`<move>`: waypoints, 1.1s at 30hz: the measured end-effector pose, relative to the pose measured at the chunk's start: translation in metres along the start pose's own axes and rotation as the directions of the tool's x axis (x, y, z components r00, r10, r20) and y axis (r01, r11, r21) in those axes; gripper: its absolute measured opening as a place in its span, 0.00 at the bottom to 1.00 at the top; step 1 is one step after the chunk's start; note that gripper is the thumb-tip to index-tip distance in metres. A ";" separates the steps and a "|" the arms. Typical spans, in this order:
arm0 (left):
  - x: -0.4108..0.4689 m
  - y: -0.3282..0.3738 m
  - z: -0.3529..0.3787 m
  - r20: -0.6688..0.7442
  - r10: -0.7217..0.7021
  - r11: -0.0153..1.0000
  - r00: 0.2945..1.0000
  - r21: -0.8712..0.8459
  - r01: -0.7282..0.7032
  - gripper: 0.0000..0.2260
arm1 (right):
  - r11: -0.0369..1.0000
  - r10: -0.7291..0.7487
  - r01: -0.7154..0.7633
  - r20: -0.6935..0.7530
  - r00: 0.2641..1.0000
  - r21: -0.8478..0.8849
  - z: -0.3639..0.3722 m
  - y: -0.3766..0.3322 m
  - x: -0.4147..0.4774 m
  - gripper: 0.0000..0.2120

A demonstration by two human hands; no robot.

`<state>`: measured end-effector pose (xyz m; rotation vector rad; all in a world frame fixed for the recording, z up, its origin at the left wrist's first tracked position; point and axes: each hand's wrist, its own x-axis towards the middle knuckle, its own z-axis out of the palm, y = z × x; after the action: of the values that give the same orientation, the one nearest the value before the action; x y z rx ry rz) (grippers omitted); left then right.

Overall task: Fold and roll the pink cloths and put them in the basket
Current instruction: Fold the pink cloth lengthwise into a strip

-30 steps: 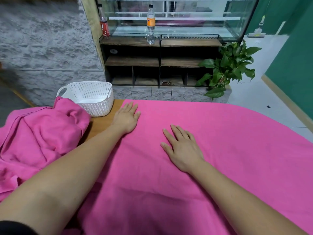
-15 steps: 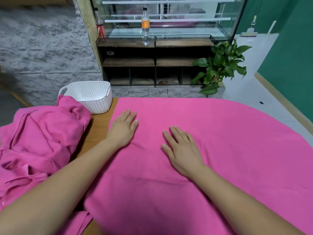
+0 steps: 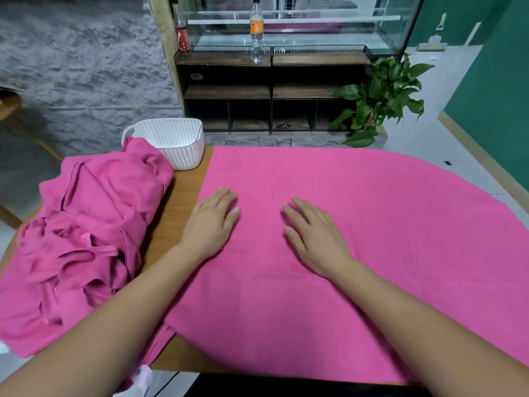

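Left hand (image 3: pixel 210 222) and right hand (image 3: pixel 313 236) lie flat, gripping nothing, on the spread pink cloth (image 3: pixel 372 224), its long axis running sideways from the basket (image 3: pixel 183 150); left hand nearer the basket-side edge.

A spread pink cloth (image 3: pixel 357 239) covers most of the tabletop (image 3: pixel 183 202). The left hand (image 3: pixel 210 222) and right hand (image 3: pixel 312 234) lie flat on it, near its left edge. Crumpled pink cloths (image 3: pixel 83 233) heap along the tabletop's left edge, touching a white basket (image 3: pixel 174 138) at the far left corner.
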<state>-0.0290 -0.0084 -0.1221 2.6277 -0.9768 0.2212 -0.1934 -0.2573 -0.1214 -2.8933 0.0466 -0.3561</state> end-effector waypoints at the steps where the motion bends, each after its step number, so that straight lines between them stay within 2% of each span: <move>1: -0.008 0.008 -0.003 0.033 0.032 0.999 0.999 -0.035 -0.031 0.26 | 1.000 -0.025 0.026 0.013 1.000 -0.009 -0.001 -0.002 -0.008 0.27; 4: -0.036 0.032 -0.012 0.121 0.148 0.981 0.981 -0.143 -0.131 0.28 | 0.997 -0.075 0.076 0.057 0.996 -0.026 -0.006 -0.006 -0.036 0.28; 7: -0.066 0.043 -0.014 0.174 0.211 0.966 0.962 -0.190 -0.178 0.28 | 0.998 -0.052 0.055 0.074 0.996 -0.029 -0.015 -0.006 -0.061 0.30; 13: -0.121 0.040 -0.011 0.189 0.164 0.976 0.968 -0.174 -0.131 0.26 | 0.996 -0.079 0.075 0.109 0.991 0.039 -0.026 -0.023 -0.115 0.30; 16: -0.134 0.045 -0.023 0.179 0.130 0.969 0.975 -0.232 -0.086 0.25 | 0.991 -0.108 0.098 0.111 0.988 0.092 -0.029 -0.038 -0.133 0.32; 21: -0.166 0.051 -0.043 0.177 0.154 0.944 0.972 -0.317 -0.092 0.21 | 0.936 -0.315 0.269 0.198 0.928 0.226 -0.027 -0.078 -0.154 0.36; 25: -0.187 0.061 -0.061 0.179 0.162 0.913 0.970 -0.400 -0.079 0.17 | 0.910 -0.388 0.352 0.153 0.909 0.221 -0.019 -0.095 -0.159 0.23; 28: -0.199 0.070 -0.064 0.233 0.207 0.903 0.950 -0.419 -0.094 0.22 | 0.892 -0.409 0.389 0.046 0.911 0.229 -0.016 -0.101 -0.161 0.10; 30: -0.204 0.077 -0.062 0.260 0.219 0.918 0.940 -0.380 -0.108 0.26 | 0.902 -0.383 0.370 0.016 0.924 0.221 -0.013 -0.103 -0.160 0.07; 33: -0.205 0.089 -0.055 0.290 0.205 0.943 0.935 -0.314 -0.110 0.28 | 0.921 -0.278 0.266 0.002 0.960 0.283 -0.012 -0.105 -0.158 0.08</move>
<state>-0.2438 0.0726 -0.1007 2.3520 -1.2233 -0.3035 -0.3491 -0.1484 -0.1233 -2.6228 -0.3873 -0.3185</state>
